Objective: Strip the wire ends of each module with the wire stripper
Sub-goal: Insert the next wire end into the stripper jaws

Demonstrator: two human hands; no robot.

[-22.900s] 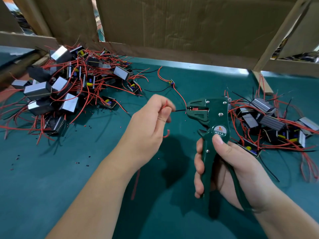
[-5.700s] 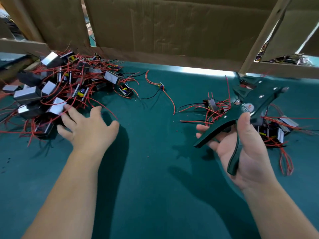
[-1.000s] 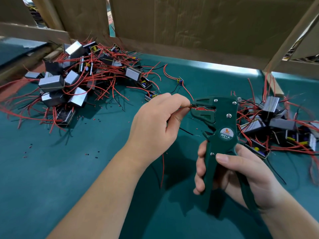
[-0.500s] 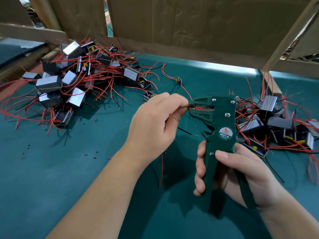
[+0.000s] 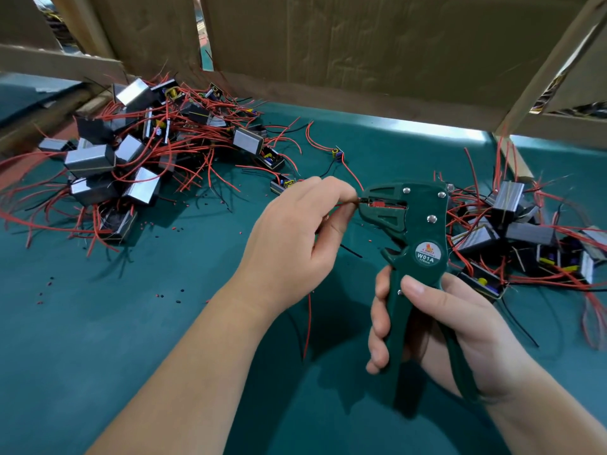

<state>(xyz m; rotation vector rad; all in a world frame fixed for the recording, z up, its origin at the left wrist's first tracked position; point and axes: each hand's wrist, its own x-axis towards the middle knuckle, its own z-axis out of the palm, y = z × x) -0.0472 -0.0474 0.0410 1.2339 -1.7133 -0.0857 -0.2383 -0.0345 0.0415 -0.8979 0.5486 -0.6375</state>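
My right hand (image 5: 437,326) grips the handles of a dark green wire stripper (image 5: 414,231), held upright with its jaws pointing left. My left hand (image 5: 295,238) pinches a wire end between thumb and forefinger, and the tip sits in the stripper's jaws (image 5: 368,202). A red wire (image 5: 307,326) hangs down below my left hand. The module it belongs to is hidden inside my palm. A heap of metal-cased modules with red and black wires (image 5: 138,159) lies at the far left. A second heap of modules (image 5: 525,238) lies at the right, behind the stripper.
The green mat (image 5: 115,339) carries scattered red and black bits of insulation (image 5: 177,292). One small loose part with a red wire (image 5: 337,155) lies mid-table. Cardboard walls (image 5: 361,44) and wooden battens (image 5: 545,70) close the back edge.
Over the last second both hands have stayed nearly still, the wire end kept at the stripper's jaws. About six seconds ago my left hand was open on the left heap.
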